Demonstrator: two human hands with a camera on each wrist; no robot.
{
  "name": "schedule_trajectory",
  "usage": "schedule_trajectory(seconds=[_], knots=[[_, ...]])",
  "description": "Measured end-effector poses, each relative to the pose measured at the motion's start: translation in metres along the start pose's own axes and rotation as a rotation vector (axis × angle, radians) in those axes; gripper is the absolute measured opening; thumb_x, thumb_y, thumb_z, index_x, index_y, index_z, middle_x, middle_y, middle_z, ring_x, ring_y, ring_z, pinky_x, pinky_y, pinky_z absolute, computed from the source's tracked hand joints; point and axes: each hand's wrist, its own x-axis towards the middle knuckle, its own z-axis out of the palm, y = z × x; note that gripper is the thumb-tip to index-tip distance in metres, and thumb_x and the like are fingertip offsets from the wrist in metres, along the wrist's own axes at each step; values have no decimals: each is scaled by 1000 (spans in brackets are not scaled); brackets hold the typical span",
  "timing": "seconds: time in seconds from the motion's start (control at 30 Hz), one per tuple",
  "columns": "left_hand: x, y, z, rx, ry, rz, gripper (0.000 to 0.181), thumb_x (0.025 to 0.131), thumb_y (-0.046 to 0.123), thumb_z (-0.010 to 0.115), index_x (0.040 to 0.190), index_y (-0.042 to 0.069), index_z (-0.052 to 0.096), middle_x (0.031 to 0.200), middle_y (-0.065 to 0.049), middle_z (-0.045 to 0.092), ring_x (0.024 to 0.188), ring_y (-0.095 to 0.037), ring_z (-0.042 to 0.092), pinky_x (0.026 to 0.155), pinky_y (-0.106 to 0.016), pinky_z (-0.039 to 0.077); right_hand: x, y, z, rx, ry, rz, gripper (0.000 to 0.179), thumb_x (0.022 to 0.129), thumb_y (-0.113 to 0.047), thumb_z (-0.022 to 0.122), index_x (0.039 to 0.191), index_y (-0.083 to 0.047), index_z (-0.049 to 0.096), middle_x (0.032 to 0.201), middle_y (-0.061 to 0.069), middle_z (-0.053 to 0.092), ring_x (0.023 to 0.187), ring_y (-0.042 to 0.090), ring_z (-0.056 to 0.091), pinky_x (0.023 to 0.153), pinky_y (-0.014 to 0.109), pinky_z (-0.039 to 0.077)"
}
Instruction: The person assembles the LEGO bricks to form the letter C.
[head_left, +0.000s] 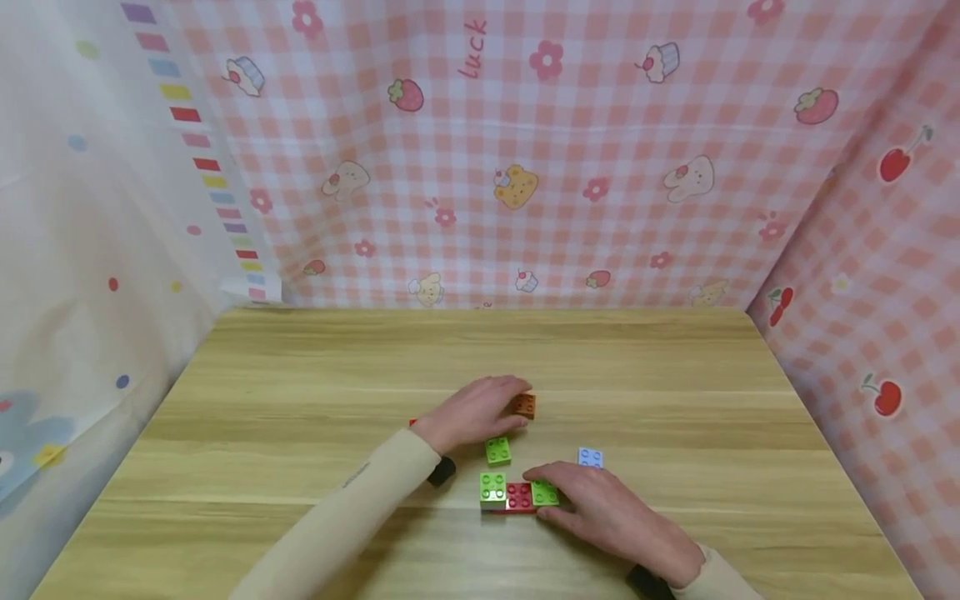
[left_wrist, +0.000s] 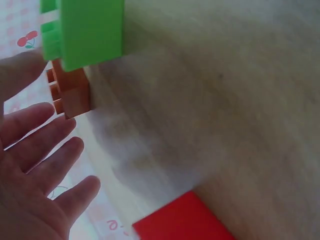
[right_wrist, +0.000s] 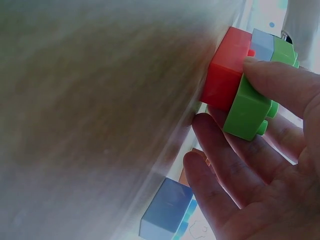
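Observation:
My left hand [head_left: 476, 412] reaches over an orange brick [head_left: 526, 406], its thumb and fingers spread apart. In the left wrist view this orange brick [left_wrist: 75, 95] lies just beyond the fingertips. A loose green brick [head_left: 497, 451] sits below that hand. My right hand [head_left: 611, 508] pinches a green brick [right_wrist: 248, 110] between thumb and fingers, on the right end of a red brick [head_left: 519, 496]. Another green brick [head_left: 492, 483] stands on the left end; the right wrist view shows a grey-blue brick [right_wrist: 262, 44] by it. How firmly the pinched brick is seated cannot be told.
A light blue brick [head_left: 590, 457] lies just behind my right hand. Another red brick [left_wrist: 182, 220] is mostly hidden by my left wrist in the head view. The wooden table [head_left: 300, 358] meets a pink checked curtain [head_left: 465, 250] at the back.

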Motion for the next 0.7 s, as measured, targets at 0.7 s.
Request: schedule_trajectory(seconds=[0.7], knots=[[-30,6,-16,-236,117,-23,40,103,21,66,141,10,62,135,-5,64,126,-20,59,109,-36,49,0,-4,0,-18,19,8,38,94,-24,79,129,-14,68,122,-2,72,107,8,64,92,42,58]])
